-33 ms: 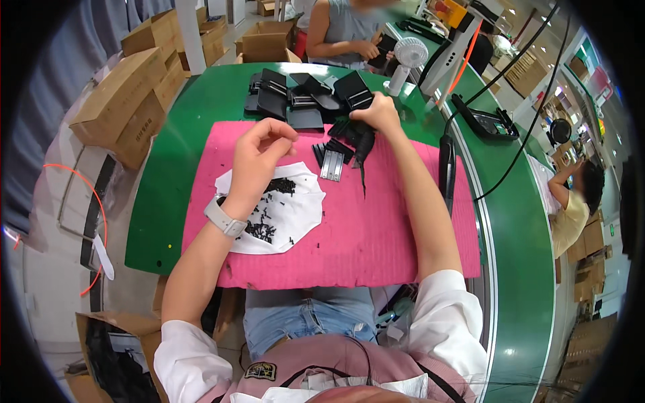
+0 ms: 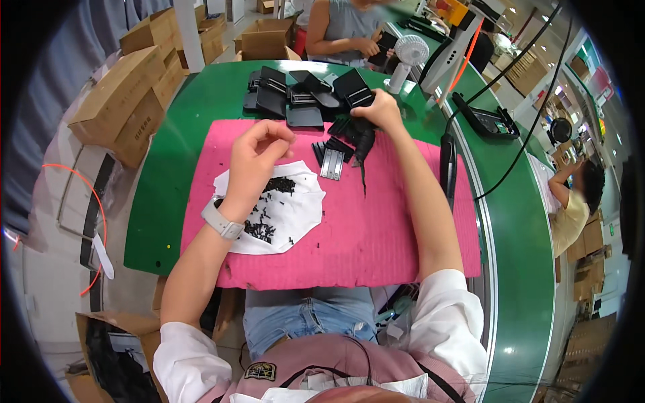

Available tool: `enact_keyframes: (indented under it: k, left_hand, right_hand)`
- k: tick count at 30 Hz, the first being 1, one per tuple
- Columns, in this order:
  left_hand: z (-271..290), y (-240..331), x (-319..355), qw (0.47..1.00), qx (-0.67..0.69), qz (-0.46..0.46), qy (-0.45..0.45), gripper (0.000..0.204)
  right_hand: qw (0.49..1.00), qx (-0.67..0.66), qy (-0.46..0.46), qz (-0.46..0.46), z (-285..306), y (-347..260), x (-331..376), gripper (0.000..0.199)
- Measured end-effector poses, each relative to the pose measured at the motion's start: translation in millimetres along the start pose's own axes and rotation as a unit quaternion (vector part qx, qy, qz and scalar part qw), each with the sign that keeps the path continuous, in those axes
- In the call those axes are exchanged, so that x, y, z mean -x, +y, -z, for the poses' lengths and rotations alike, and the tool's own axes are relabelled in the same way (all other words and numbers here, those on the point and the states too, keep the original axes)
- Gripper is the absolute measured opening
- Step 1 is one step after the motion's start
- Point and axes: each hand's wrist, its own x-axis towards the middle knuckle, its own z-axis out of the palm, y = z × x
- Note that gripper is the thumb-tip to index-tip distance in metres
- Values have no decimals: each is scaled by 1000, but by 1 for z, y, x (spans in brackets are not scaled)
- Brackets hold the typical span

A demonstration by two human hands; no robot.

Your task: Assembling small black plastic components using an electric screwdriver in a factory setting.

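Observation:
Above a white cloth (image 2: 299, 221) strewn with small black screws (image 2: 261, 232), my left hand (image 2: 259, 151) hovers with its fingers curled toward the thumb. Whatever those fingers may pinch is hidden. My right hand (image 2: 381, 111) is closed at the lower right edge of a black plastic plate (image 2: 352, 87) with slots along one side. Below it lies a dark tapered object (image 2: 363, 144) with a thin tip, partly covering several black ribbed strips (image 2: 339, 144). A silver metal plate (image 2: 331, 164) rests against those strips.
More black plastic parts (image 2: 272, 101) are piled behind the pink mat (image 2: 376, 242) on the green table (image 2: 161, 201). A small white fan (image 2: 410, 54) stands at the back, and a black handheld tool (image 2: 447, 168) at the right. Another person (image 2: 339, 33) works across the table.

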Motion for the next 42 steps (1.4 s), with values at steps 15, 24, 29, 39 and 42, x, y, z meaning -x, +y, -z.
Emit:
enact_keyframes:
  k: [15, 24, 29, 39, 42]
  left_hand:
    - [-1, 2, 27, 972, 200, 116, 36, 40]
    - [12, 8, 21, 952, 234, 196, -30, 24]
    - [11, 8, 26, 963, 188, 195, -11, 18]
    - [3, 3, 31, 962, 181, 206, -17, 21]
    - [4, 2, 30, 959, 198, 200, -11, 21]
  right_hand:
    - [829, -481, -228, 174, 57, -118, 147, 39]
    - [867, 5, -109, 487, 63, -73, 115, 42]
    - [889, 22, -87, 449, 65, -70, 115, 21]
    - [837, -169, 91, 512, 66, -108, 143, 30]
    - [852, -212, 32, 478, 75, -117, 141, 30]
